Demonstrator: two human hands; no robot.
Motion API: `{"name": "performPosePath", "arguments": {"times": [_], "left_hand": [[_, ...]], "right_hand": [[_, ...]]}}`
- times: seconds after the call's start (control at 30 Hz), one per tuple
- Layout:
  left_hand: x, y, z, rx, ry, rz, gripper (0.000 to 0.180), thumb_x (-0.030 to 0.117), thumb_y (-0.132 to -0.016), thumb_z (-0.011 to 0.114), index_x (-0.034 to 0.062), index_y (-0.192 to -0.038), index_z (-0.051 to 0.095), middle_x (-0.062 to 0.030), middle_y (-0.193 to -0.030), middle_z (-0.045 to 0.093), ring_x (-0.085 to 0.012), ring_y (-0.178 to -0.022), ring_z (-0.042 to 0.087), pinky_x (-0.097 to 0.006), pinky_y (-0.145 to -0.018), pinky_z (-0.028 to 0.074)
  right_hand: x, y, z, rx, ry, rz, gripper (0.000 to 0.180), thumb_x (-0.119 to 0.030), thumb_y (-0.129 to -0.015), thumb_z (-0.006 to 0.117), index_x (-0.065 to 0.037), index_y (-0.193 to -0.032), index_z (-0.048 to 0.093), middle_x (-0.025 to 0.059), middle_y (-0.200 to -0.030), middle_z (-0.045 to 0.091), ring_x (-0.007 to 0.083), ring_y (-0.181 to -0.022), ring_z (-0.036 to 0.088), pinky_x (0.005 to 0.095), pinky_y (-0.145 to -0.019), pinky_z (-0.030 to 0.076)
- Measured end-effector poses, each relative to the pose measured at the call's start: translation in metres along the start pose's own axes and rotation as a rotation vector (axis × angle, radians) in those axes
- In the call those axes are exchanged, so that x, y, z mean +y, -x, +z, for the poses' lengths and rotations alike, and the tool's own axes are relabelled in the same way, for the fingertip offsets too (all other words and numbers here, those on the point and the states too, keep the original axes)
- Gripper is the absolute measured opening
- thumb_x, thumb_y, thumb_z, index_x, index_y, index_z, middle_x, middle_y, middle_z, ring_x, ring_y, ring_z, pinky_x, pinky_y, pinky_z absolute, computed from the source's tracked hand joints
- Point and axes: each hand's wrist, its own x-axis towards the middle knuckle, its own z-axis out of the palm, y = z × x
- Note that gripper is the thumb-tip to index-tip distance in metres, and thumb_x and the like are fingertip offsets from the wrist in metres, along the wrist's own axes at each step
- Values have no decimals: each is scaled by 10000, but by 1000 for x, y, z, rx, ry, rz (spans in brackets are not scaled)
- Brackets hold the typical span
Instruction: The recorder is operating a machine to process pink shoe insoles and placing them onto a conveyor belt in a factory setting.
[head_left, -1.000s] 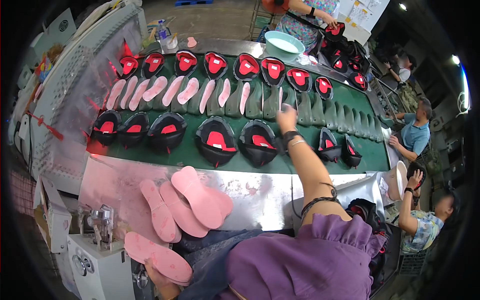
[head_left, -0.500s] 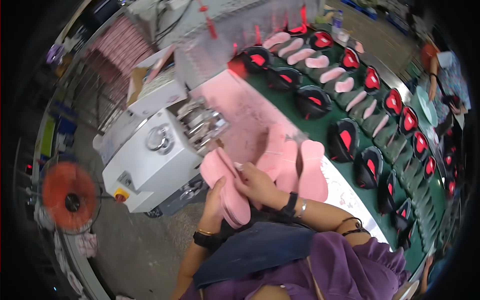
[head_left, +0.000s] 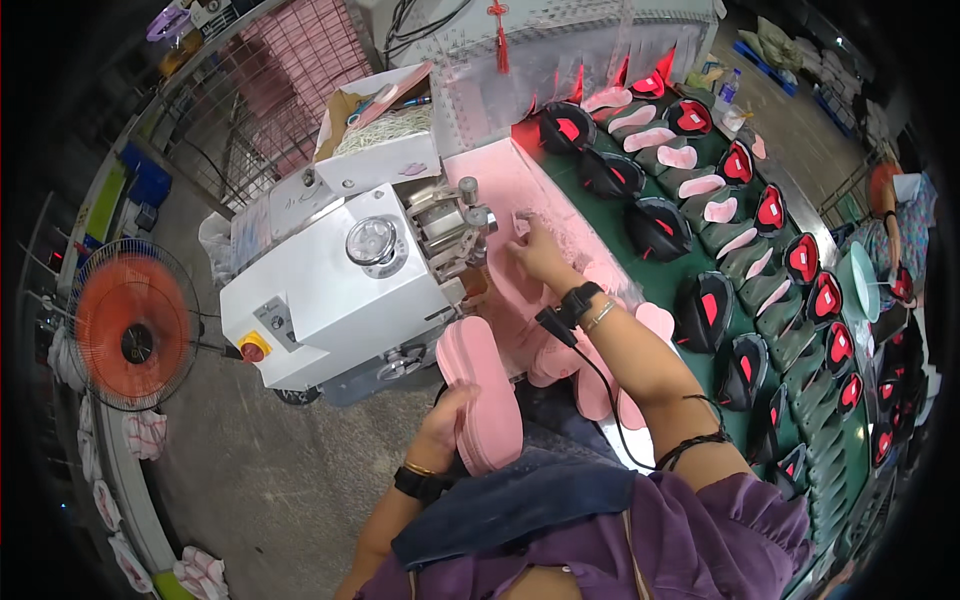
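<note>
Left hand [head_left: 447, 425] grips a stack of pink insoles [head_left: 482, 395] held upright just below the white machine [head_left: 340, 290]. Right hand [head_left: 537, 252], fingers spread open, rests on the pink desk [head_left: 500, 175] beside the machine's rollers [head_left: 450, 225]; black-and-red shoe uppers [head_left: 655, 228] lie alongside.

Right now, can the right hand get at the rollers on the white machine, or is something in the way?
Probably yes. The right hand lies on the pink sheet beside the rollers, with nothing between them. The left hand holds the pink insoles lower down, out of the way.
</note>
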Motion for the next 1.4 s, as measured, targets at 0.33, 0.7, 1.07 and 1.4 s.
{"name": "performPosePath", "arguments": {"times": [0.33,0.7,1.07,1.4], "left_hand": [[-9,-6,-9,42,13,-40,368,54,-875,584,-19,-1231,522,-83,-1129,624,-181,-1045,611,-321,-945,481],[-5,13,-3,127,-32,68,235,93,-908,584,2,-1123,562,-40,-1003,622,-139,-937,608,-297,-863,492],[-15,-1,-55,-51,-776,441,261,190,-951,547,5,-1134,559,-100,-1096,608,-207,-1055,574,-371,-959,444],[-31,-23,24,60,-157,-1,412,280,-875,523,16,-1191,518,-142,-1063,619,-302,-968,622,-438,-847,516]], "right_hand": [[-8,54,-64,337,464,-406,247,-189,-826,647,-28,-1011,614,165,-962,588,376,-917,591,441,-767,484],[28,-44,21,205,-40,77,371,-350,-839,651,21,-858,656,167,-801,672,271,-722,662,374,-659,506],[70,75,-183,662,-515,97,253,-245,-985,500,5,-1013,482,117,-665,601,201,-457,631,271,-344,437],[286,433,-452,1426,513,704,293,-188,-816,604,-58,-1078,629,254,-962,671,424,-938,643,477,-795,510]]}}
